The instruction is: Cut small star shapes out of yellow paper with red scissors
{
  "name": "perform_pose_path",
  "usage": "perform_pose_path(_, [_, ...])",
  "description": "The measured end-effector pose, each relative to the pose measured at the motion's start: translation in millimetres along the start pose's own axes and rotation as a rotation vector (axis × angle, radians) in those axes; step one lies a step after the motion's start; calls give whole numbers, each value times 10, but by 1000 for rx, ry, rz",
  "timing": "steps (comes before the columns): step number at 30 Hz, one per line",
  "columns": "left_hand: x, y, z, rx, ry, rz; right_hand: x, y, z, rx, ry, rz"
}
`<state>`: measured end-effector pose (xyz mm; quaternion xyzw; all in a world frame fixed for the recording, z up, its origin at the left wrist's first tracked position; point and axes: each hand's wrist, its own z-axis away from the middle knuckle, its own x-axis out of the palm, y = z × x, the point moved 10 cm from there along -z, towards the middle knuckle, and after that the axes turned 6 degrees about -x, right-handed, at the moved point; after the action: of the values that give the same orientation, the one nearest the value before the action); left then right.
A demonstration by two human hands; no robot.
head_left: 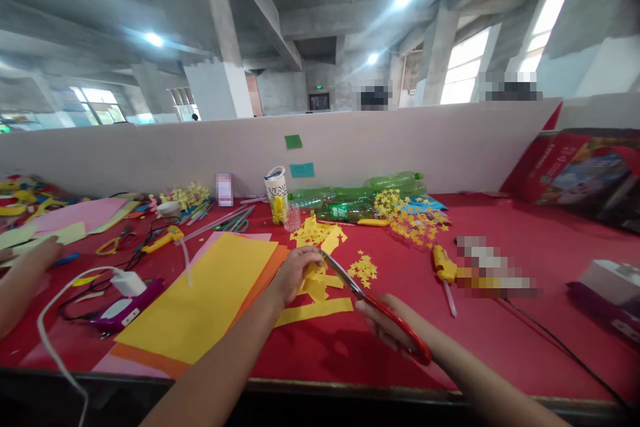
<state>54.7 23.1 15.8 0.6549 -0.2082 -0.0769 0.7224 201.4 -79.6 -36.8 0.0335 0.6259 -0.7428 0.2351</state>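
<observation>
My right hand [383, 327] is wrapped round the red handles of a pair of scissors [345, 278]. Their metal blades point up and left to the fingertips of my left hand [299, 270]. That hand pinches a piece of yellow paper [316, 275], partly hidden behind the fingers. Beneath it lie yellow paper scraps and a long yellow strip [317, 311] on the red tabletop. Just right of the blades is a small pile of yellow paper stars [363, 269]. Yellow sheets [205, 293] over orange and pink ones lie left of my left hand.
Green plastic bottles [350, 200] lie along the white partition [200, 147], near more yellow stars [407, 217]. A yellow glue gun [444, 265] rests at right. On the left are a purple power strip [127, 307], a white cable and another person's arm [30, 280].
</observation>
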Motion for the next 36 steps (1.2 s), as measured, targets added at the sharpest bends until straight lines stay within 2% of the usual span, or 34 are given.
perform_pose_path(8, [-67, 36, -27, 51, 25, -17, 22, -37, -35, 19, 37, -53])
perform_pose_path(12, [-65, -5, -38, 44, 23, -62, -81, -70, -148, 7, 106, -117])
perform_pose_path(16, [49, -32, -108, 36, -22, -142, -307, -184, -441, -94, 192, -168])
perform_pose_path(22, [263, 26, -340, 75, -86, -315, -517, -364, -848, -239, 228, -237])
perform_pose_path(27, [439, 11, -468, 130, -158, -598, -530, -288, -950, -216, 230, -262])
perform_pose_path(29, [450, -6, -487, 139, -173, -656, -572, -230, -949, -178, 240, -241])
perform_pose_path(32, [282, -41, -533, 125, -111, -590, -725, -150, -932, -103, 279, -173])
perform_pose_path(36, [-189, -226, -604, 15, 91, -242, -843, -22, -925, 39, 248, -54])
